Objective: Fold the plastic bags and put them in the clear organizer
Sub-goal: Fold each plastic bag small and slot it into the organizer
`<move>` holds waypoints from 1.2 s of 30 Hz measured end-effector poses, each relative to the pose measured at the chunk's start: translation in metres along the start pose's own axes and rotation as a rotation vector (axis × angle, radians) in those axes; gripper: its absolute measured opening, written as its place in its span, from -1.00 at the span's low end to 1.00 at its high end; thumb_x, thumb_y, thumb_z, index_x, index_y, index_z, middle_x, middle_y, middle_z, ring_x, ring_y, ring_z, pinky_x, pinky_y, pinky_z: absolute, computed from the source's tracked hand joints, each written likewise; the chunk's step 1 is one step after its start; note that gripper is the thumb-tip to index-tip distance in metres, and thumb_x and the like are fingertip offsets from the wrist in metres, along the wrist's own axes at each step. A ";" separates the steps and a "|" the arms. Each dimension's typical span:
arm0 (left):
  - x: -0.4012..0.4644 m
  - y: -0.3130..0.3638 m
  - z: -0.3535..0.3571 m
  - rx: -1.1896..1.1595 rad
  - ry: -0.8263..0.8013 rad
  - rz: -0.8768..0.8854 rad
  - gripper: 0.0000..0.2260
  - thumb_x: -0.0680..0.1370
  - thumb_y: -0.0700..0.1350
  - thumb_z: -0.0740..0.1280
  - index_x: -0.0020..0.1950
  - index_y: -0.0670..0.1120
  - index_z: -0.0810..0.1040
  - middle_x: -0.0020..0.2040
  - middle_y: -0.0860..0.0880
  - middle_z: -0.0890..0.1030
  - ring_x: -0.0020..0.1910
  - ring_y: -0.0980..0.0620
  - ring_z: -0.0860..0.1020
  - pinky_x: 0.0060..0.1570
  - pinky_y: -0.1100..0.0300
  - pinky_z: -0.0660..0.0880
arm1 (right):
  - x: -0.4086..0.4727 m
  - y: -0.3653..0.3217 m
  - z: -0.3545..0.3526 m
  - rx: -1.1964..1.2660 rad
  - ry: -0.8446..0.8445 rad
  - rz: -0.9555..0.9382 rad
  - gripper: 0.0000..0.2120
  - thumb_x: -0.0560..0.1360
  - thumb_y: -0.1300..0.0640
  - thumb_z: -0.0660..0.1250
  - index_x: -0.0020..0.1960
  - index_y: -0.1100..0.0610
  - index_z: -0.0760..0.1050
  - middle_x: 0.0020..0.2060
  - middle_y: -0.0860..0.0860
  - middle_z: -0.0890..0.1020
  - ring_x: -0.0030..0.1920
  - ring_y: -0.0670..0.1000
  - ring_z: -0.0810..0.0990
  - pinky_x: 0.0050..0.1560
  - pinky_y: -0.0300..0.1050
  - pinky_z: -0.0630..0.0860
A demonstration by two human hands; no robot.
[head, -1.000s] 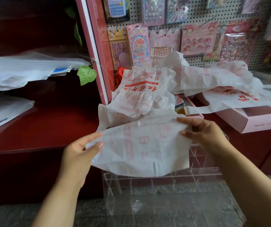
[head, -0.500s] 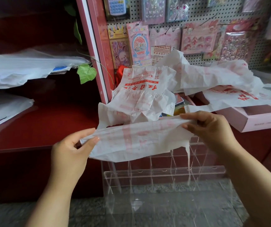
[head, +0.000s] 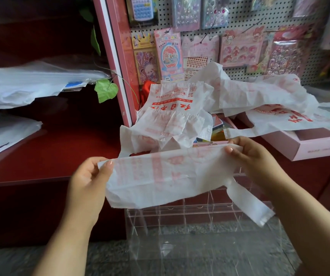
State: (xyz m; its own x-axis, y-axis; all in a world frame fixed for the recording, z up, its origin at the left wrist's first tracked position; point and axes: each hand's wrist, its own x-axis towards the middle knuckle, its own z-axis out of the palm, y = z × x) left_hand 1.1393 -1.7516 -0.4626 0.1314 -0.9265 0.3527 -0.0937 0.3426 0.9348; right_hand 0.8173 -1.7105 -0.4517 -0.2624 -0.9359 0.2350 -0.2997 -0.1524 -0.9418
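Red bench (head: 46,156) along left, pegboard (head: 240,12) of stickers behind. Heap of unfolded bags (head: 180,116) on ledge ahead. Clear organizer (head: 190,216) on floor below hands, compartments look unfilled. Plastic bag (head: 160,176) held in air above it, stretched as horizontal band, one handle dangling right. Left hand (head: 88,180) pinching left edge; right hand (head: 250,154) pinching top right corner. Judgement: fold underway; keep band taut, match edges, tuck handle before next fold.
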 end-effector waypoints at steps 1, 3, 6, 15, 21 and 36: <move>-0.001 -0.001 0.002 0.028 0.028 0.008 -0.89 0.62 -0.18 0.28 -0.08 -0.05 0.54 -0.29 0.12 0.61 -0.31 0.25 0.53 -0.27 0.34 0.49 | 0.001 0.002 0.003 -0.006 -0.001 0.032 -0.79 0.60 0.14 0.26 -0.21 0.02 0.48 -0.31 0.07 0.53 -0.27 0.08 0.47 -0.21 0.06 0.43; -0.003 -0.002 0.005 0.161 0.076 0.054 -0.88 0.64 -0.14 0.26 -0.09 0.02 0.50 -0.28 0.09 0.56 -0.34 0.28 0.49 -0.29 0.23 0.45 | 0.001 0.003 0.008 -0.031 0.015 0.110 -0.80 0.62 0.09 0.23 -0.18 0.02 0.46 -0.30 0.09 0.46 -0.29 0.08 0.42 -0.32 -0.01 0.41; -0.005 0.000 0.009 0.284 0.121 0.073 -0.93 0.63 -0.10 0.24 -0.04 -0.01 0.47 -0.23 0.06 0.53 -0.28 0.16 0.47 -0.29 0.14 0.38 | 0.004 0.004 0.013 -0.068 0.053 0.140 -0.82 0.62 0.06 0.21 -0.13 0.07 0.46 -0.35 0.03 0.44 -0.37 0.00 0.38 -0.44 -0.16 0.33; 0.004 -0.012 0.004 0.154 0.121 -0.116 -0.94 0.62 -0.08 0.28 -0.03 0.05 0.52 -0.16 -0.10 0.59 -0.22 -0.06 0.53 -0.19 0.01 0.48 | 0.005 0.014 0.017 -0.095 -0.056 0.240 -0.88 0.65 0.14 0.15 -0.02 0.09 0.43 -0.31 0.07 0.51 -0.61 -0.13 0.35 -0.61 -0.27 0.25; 0.006 -0.008 0.003 -0.024 0.049 -0.266 -0.81 0.64 -0.16 0.26 0.00 0.17 0.49 -0.12 -0.10 0.59 -0.21 -0.04 0.58 -0.21 0.06 0.52 | 0.010 0.019 0.019 0.045 0.075 0.254 -0.81 0.60 0.18 0.28 0.00 -0.11 0.37 -0.07 0.07 0.65 -0.24 0.09 0.60 -0.23 0.09 0.58; 0.006 -0.004 -0.005 -0.241 -0.117 -0.440 -0.71 0.51 -0.34 0.32 0.15 -0.05 0.61 0.00 0.08 0.70 0.01 0.10 0.67 -0.06 0.22 0.55 | 0.009 0.020 0.004 0.518 -0.304 0.413 -0.60 0.36 0.40 0.32 0.19 0.28 0.55 0.05 0.23 0.66 -0.08 0.16 0.69 -0.21 -0.04 0.66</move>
State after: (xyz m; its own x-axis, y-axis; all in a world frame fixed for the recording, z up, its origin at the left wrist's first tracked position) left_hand 1.1456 -1.7574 -0.4643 -0.0056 -0.9975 -0.0706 0.1774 -0.0705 0.9816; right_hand 0.8128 -1.7234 -0.4691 0.0284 -0.9849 -0.1705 0.2609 0.1720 -0.9499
